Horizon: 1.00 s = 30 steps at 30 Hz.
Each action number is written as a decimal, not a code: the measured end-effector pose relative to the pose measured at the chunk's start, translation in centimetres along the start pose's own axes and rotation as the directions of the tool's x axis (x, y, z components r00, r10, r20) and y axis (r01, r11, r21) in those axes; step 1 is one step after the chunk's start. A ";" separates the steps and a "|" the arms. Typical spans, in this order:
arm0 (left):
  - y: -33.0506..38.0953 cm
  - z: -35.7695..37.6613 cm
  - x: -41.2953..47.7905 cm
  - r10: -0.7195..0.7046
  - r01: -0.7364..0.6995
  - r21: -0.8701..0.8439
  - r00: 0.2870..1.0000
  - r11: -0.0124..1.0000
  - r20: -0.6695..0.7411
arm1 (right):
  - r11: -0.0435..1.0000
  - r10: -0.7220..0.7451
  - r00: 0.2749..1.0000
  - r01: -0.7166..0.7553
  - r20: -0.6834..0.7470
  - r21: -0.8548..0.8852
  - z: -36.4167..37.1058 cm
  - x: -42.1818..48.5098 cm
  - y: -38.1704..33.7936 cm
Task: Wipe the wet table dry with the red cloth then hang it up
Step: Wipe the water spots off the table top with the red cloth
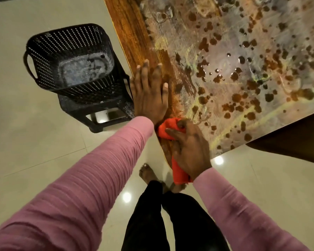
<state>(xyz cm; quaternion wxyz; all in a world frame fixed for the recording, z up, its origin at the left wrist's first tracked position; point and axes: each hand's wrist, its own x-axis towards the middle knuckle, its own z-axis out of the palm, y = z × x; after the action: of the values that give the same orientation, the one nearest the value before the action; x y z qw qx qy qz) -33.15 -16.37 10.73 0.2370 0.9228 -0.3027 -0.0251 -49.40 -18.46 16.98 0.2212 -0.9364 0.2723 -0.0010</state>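
1 red fabric cloth (170,128), bunched, at near edge of the wet wooden surface (130,29), close to its near corner. 1 fold shows ahead of the knuckles; 1 longer tail hangs down below the wrist, off the edge.

Right hand (190,147): clenched round the cloth, fingers curled over the bunch, pressing it on the surface edge.

Left hand (149,96): released, fingers straight and slightly spread, palm flat on the surface edge just beyond the cloth. Holds nothing. Its wrist lies just beside the cloth's front fold.

Surface: 1 dry-looking brown strip of wood grain along the left edge; the rest greyish and filmy, with smear streaks and brown water beads and puddles, too many to count, thickest toward centre and right.

2 pink ribbed sleeves, left (80,178) and right (243,205), reach to the wrists.

Left of the surface: 1 black perforated plastic basket (43,60) with 1 loop handle showing, sitting on 1 black plastic stool (98,107). Basket bottom looks greyish and smudged. The stool stands just beside the surface edge.

Below: pale glossy tiled floor (43,142), 3 bright light reflections on it. Black trousers (147,223), 1 bare foot (147,173) clear, a 2nd partly hidden under the cloth's tail.
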 end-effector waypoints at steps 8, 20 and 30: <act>0.1 0.6 -0.3 0.039 -0.035 0.056 0.997 0.998 -0.065 | 0.996 -0.079 0.994 0.083 0.074 -0.043 -1.2 -3.0 2.5; 0.1 0.7 -0.3 -0.006 0.009 0.040 0.997 0.999 -0.076 | 0.986 -0.164 0.979 0.167 0.118 -0.017 0.4 -7.7 1.6; 0.4 0.6 -0.4 -0.009 0.014 0.055 0.995 0.998 -0.100 | 0.994 -0.112 0.990 0.113 0.087 -0.001 1.1 -9.0 0.7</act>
<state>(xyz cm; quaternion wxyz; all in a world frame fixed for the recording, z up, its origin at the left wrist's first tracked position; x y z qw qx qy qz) -33.79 -16.65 10.38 0.2260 0.9309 -0.2857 0.0278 -57.30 -13.94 16.73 0.2297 -0.9501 0.2091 0.0280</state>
